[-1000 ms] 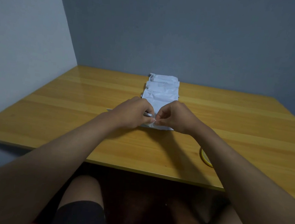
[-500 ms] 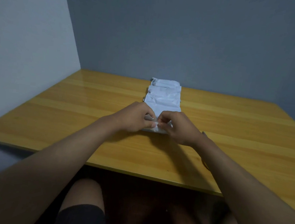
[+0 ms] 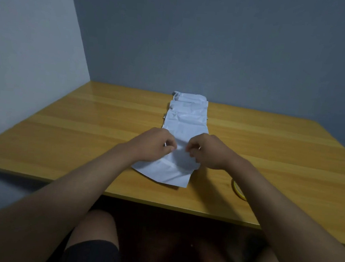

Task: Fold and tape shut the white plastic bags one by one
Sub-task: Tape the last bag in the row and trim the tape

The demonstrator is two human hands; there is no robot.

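While the nearest white bag (image 3: 164,171) lies flat by the wooden table's (image 3: 84,136) front edge, the left hand (image 3: 153,144) and right hand (image 3: 206,151) pinch it with curled fingers, overlapping bags (image 3: 186,111) stretching beyond toward the wall.

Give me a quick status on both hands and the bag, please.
Left hand and right hand both pinching the nearest flat white plastic bag. Bag lying on the wooden table, not folded. Nothing in the way.
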